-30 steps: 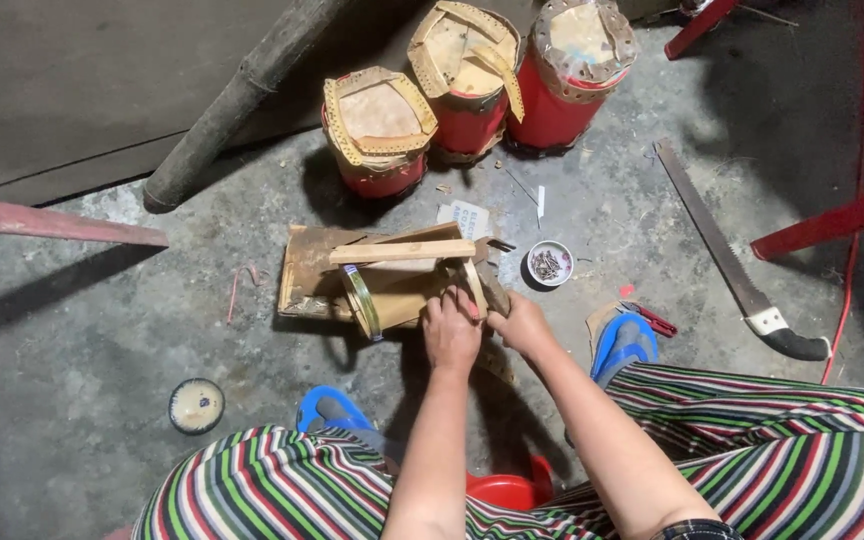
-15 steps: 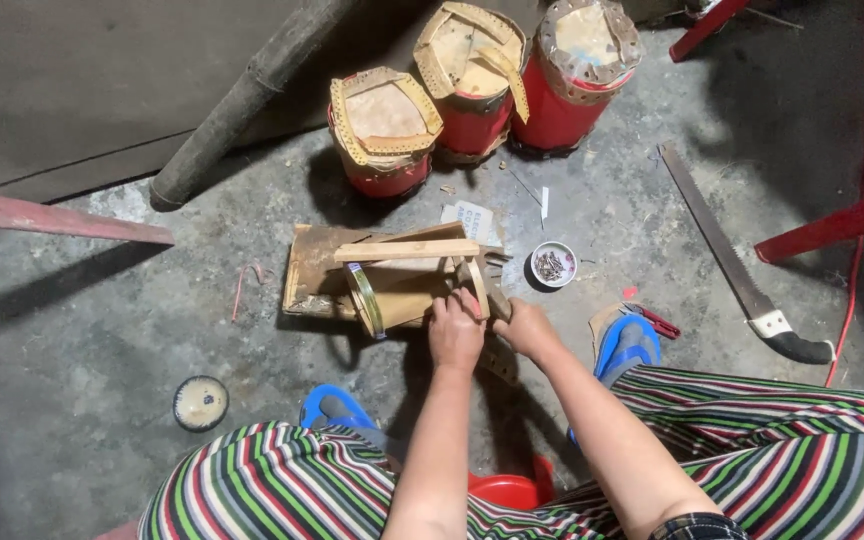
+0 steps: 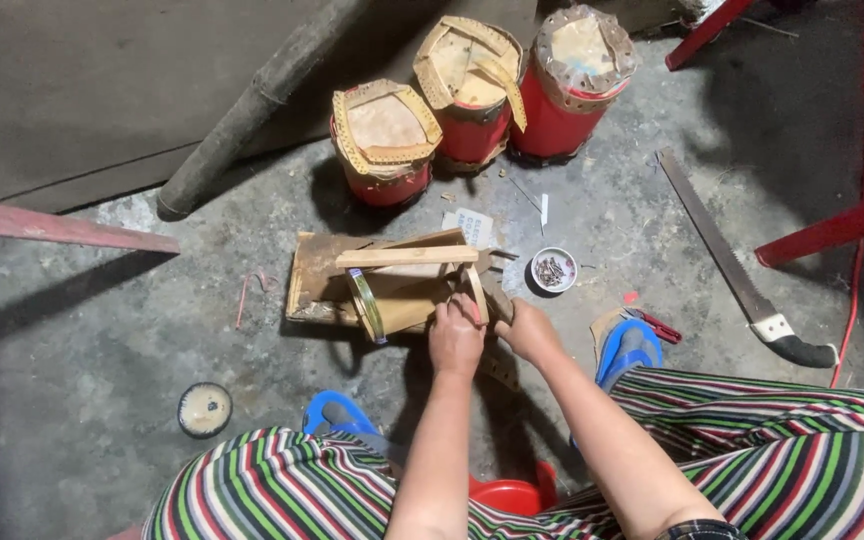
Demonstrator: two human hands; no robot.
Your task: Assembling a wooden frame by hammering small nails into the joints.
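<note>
Left hand (image 3: 455, 338): closed over the near end of the bamboo frame (image 3: 407, 285), fingers curled on a thin upright strip.
Right hand (image 3: 529, 328): just beside the left, pressed at the frame's right corner; fingers hidden, so whether it grips or only steadies cannot be told.
Bamboo frame: lies on a wooden board (image 3: 314, 280) on the concrete floor (image 3: 102, 330), directly ahead of both hands; a flat slat runs across its far top, and a greenish band (image 3: 365, 305) rings its left end.
Handling: likely light and stiff but springy; thin strips could split or bend if squeezed hard. The corner joints, where the hands are, look the firmest places to hold.
Beyond the grip: three red drums (image 3: 472, 95) with woven tops.
Right of the grip: a small dish of nails (image 3: 553, 270), then a long knife (image 3: 742, 290).
Left of the grip, well apart: a round lid (image 3: 204, 409).
</note>
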